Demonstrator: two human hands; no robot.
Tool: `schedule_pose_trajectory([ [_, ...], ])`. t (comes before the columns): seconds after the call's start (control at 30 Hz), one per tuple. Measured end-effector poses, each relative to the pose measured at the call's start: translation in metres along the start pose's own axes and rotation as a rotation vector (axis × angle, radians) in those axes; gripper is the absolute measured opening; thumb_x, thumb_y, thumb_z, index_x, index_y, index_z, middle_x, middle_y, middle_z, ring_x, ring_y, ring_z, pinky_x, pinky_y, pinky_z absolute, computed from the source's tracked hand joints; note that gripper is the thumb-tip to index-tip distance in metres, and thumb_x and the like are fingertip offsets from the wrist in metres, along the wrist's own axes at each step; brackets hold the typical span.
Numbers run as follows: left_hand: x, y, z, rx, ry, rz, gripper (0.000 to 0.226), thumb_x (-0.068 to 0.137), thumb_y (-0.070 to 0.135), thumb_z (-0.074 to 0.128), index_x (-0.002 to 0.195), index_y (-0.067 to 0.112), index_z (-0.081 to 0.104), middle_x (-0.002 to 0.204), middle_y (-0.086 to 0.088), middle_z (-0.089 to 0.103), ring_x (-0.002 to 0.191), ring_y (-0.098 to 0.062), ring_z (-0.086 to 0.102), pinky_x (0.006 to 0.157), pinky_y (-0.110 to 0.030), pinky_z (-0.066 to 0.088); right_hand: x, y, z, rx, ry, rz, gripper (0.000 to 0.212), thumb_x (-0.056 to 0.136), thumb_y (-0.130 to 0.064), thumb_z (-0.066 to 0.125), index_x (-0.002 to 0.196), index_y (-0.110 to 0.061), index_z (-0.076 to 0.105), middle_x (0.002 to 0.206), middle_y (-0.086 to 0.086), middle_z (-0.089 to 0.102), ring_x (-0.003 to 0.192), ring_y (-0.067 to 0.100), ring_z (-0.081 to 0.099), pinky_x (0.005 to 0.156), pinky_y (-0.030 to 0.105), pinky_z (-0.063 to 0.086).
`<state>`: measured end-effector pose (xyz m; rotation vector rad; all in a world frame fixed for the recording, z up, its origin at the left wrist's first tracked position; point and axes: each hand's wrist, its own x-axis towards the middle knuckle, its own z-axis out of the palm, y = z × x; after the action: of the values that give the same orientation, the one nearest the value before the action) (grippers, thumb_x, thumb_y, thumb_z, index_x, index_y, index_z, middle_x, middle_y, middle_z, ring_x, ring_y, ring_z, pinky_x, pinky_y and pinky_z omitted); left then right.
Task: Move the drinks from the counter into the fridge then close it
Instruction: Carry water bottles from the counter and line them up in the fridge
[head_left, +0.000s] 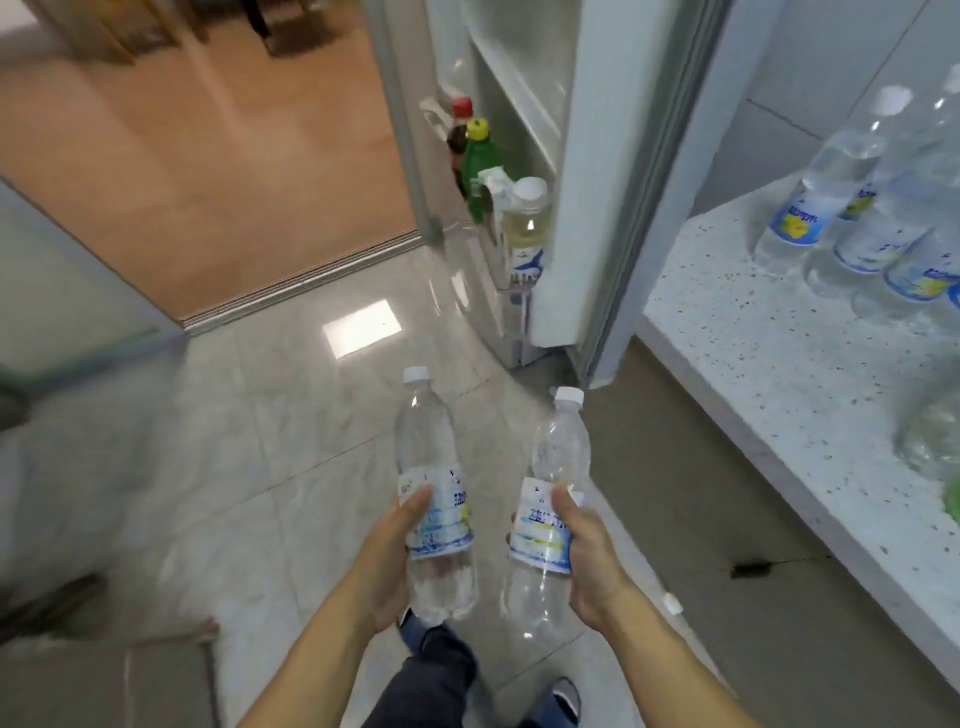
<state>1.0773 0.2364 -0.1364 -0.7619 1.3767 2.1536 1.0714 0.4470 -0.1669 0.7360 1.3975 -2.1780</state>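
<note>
Fridge (597, 156) straight ahead, counter (779, 374) right of it, bottles (857, 218) on top, more bottles (498, 192) in the fridge door.

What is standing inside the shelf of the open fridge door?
The door shelf holds a red-capped dark bottle, a green bottle with a yellow cap and a white-capped bottle of pale liquid. Their lower parts are hidden, and the fridge interior is barely visible.

two clear bottles (434, 488) held upright | more bottles (857, 218) on counter (769, 364) | fridge (587, 171) open
</note>
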Motion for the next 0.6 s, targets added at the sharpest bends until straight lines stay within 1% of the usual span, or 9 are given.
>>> schedule_pose_trajectory([
  [0.07,-0.003,0.008,-0.022,0.0,0.064,0.031,0.066,0.077,0.048,0.072,0.125,0.004,0.061,0.103,-0.017,0.073,0.086,-0.032,0.071,0.065,-0.038,0.059,0.01,0.003,0.032,-0.071,-0.038,0.006,0.076,0.065,-0.056,0.071,0.124,-0.01,0.063,0.109,0.018,0.074,0.091,0.032,0.074,0.067,0.037,0.06],
  [0.13,-0.002,0.018,-0.044,0.007,0.143,0.081,0.081,0.064,0.056,0.081,0.124,0.005,0.061,0.104,-0.019,0.072,0.09,-0.036,0.069,0.069,-0.04,0.057,0.02,0.005,0.063,-0.132,-0.078,0.012,0.07,0.065,-0.056,0.074,0.12,-0.014,0.064,0.106,0.014,0.076,0.091,0.03,0.075,0.065,0.036,0.059],
  [0.17,-0.001,0.023,-0.058,0.0,0.179,0.105,0.08,0.062,0.055,0.08,0.123,0.007,0.062,0.106,-0.02,0.072,0.093,-0.039,0.069,0.071,-0.041,0.057,0.025,0.005,0.08,-0.157,-0.1,0.015,0.065,0.067,-0.055,0.077,0.117,-0.016,0.065,0.103,0.011,0.077,0.09,0.028,0.075,0.064,0.035,0.059],
  [0.23,0.002,0.037,-0.086,-0.009,0.234,0.147,0.068,0.068,0.051,0.076,0.122,0.011,0.063,0.106,-0.018,0.074,0.093,-0.037,0.071,0.071,-0.041,0.057,0.037,0.005,0.114,-0.199,-0.139,0.014,0.052,0.071,-0.052,0.081,0.111,-0.02,0.068,0.101,0.01,0.077,0.089,0.027,0.076,0.063,0.033,0.059],
  [0.33,0.006,0.063,-0.128,0.019,0.288,0.2,0.06,0.069,0.052,0.081,0.115,0.016,0.066,0.099,-0.012,0.077,0.086,-0.031,0.075,0.064,-0.037,0.06,0.055,0.003,0.168,-0.262,-0.182,-0.004,0.05,0.071,-0.05,0.073,0.11,-0.019,0.069,0.101,0.012,0.077,0.092,0.03,0.075,0.067,0.036,0.06],
  [0.37,0.007,0.073,-0.141,0.029,0.305,0.214,0.059,0.066,0.053,0.079,0.112,0.018,0.066,0.097,-0.009,0.077,0.084,-0.028,0.075,0.061,-0.034,0.059,0.061,0.002,0.186,-0.279,-0.194,-0.009,0.048,0.072,-0.05,0.073,0.11,-0.02,0.07,0.101,0.013,0.077,0.092,0.03,0.075,0.068,0.037,0.06],
  [0.43,0.008,0.091,-0.166,0.029,0.326,0.233,0.057,0.067,0.052,0.082,0.111,0.019,0.066,0.095,-0.007,0.078,0.08,-0.025,0.076,0.058,-0.03,0.059,0.071,0.002,0.219,-0.315,-0.22,-0.015,0.042,0.074,-0.051,0.076,0.106,-0.023,0.073,0.1,0.012,0.077,0.091,0.029,0.075,0.069,0.038,0.06],
  [0.5,0.009,0.109,-0.187,0.005,0.338,0.255,0.055,0.069,0.049,0.081,0.111,0.019,0.065,0.094,-0.007,0.078,0.08,-0.024,0.076,0.058,-0.029,0.058,0.083,-0.001,0.247,-0.346,-0.239,-0.017,0.046,0.074,-0.051,0.076,0.109,-0.021,0.072,0.101,0.012,0.077,0.091,0.029,0.075,0.07,0.037,0.06],
  [0.6,0.017,0.133,-0.211,-0.025,0.366,0.271,0.064,0.061,0.054,0.079,0.112,0.019,0.064,0.094,-0.007,0.077,0.079,-0.023,0.076,0.059,-0.029,0.058,0.101,-0.003,0.282,-0.385,-0.267,-0.021,0.053,0.073,-0.051,0.069,0.114,-0.018,0.069,0.101,0.011,0.077,0.09,0.027,0.075,0.067,0.033,0.06],
])
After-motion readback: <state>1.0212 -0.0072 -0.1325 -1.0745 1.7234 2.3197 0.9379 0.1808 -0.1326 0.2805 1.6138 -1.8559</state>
